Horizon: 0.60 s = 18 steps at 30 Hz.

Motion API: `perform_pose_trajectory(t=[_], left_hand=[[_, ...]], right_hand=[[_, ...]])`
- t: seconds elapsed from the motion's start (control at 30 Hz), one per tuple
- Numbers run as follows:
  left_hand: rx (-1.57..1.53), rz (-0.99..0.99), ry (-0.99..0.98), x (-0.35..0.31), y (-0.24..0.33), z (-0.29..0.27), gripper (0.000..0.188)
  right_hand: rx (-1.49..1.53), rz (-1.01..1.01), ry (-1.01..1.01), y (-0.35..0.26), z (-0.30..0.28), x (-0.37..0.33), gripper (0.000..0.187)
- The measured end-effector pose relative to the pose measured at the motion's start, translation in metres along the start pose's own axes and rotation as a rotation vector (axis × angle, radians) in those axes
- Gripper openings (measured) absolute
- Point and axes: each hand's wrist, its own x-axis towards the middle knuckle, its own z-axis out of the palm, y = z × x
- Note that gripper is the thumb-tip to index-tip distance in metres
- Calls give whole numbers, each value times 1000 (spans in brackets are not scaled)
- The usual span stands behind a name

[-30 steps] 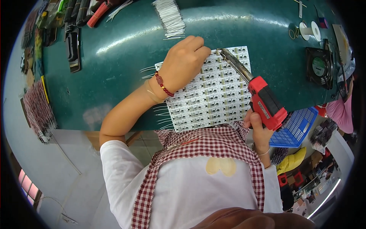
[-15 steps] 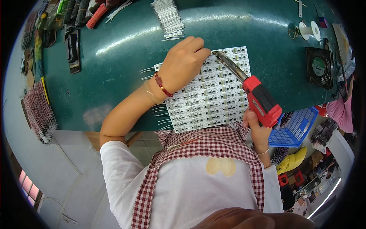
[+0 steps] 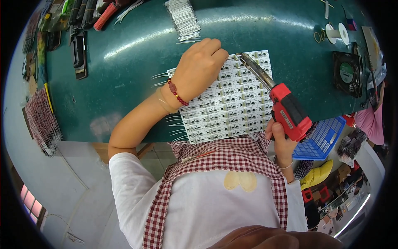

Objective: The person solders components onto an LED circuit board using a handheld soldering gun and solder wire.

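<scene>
My left hand [image 3: 202, 62] rests over the upper left of a white circuit board panel [image 3: 232, 97], fingers pinched together near its far edge. Whatever lies between those fingertips is hidden. In my right hand [image 3: 282, 141] is a red and black soldering gun [image 3: 290, 112], gripped by its handle. Its metal barrel slants across the panel's right part, with the tip by the far edge, a little right of my left fingers. Rows of small dark parts cover the panel, and thin white wires [image 3: 176, 124] stick out past its left side.
A bundle of white wires [image 3: 182, 20] lies beyond the panel on the green table [image 3: 124, 91]. To the right are a white spool [image 3: 338, 34] and a black fan [image 3: 347, 74]. A blue basket [image 3: 319, 141] stands beside my right hand. Wire bundles [image 3: 87, 14] line the far left.
The soldering gun has shifted right, its tip drawing away from my left fingertips. My right hand moved with it. My left hand has barely moved.
</scene>
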Motion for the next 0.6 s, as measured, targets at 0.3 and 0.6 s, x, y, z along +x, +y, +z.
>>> perform_pose_trajectory(t=[0.3, 0.6], left_hand=[[-3, 7, 82, -5, 5, -1, 11], [137, 30, 32, -3, 8, 0, 10]], right_hand=[[-70, -16, -7, 2, -1, -2, 11], [-20, 17, 14, 6, -1, -2, 11]])
